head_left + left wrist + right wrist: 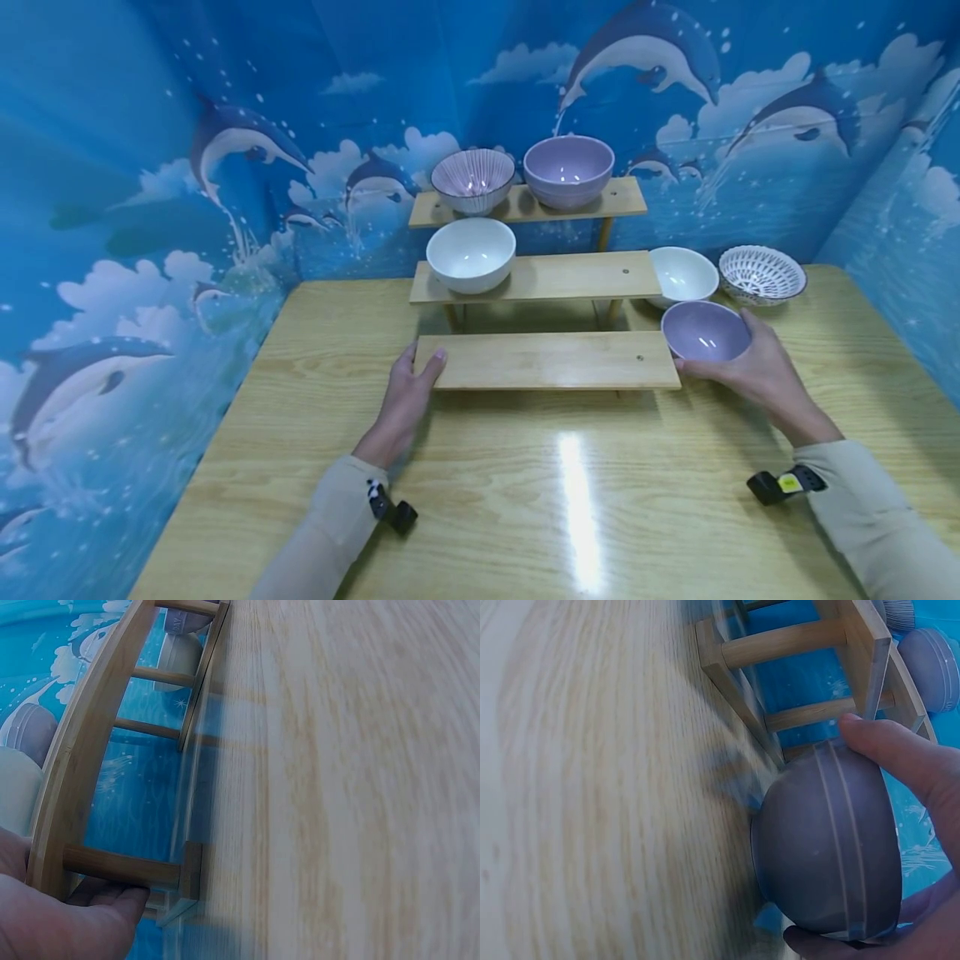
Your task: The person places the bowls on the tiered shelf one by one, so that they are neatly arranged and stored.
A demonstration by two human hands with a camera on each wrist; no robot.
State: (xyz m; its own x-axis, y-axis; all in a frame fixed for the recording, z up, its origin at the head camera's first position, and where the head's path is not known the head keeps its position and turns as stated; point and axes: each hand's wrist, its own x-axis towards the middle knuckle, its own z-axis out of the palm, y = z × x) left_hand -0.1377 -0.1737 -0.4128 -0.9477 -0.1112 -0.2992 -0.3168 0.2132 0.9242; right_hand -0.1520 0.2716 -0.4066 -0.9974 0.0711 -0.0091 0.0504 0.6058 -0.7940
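My right hand (757, 371) grips a plain purple bowl (705, 332) by its sides, right of a three-tier wooden stand (555, 360). In the right wrist view the bowl (825, 840) shows two ridges below its rim; whether its base touches the table I cannot tell. The left end of the stand's lowest board is held by my left hand (405, 392), thumb on top and fingers beneath. A white bowl (471, 254) stands on the middle board. On the top board are a striped bowl (474, 179) and another purple bowl (568, 171).
Behind the held bowl, a white bowl (684, 275) and a patterned bowl (762, 273) stand on the wooden table (480, 492), right of the stand. A blue dolphin-print backdrop (450, 67) closes off the back and sides.
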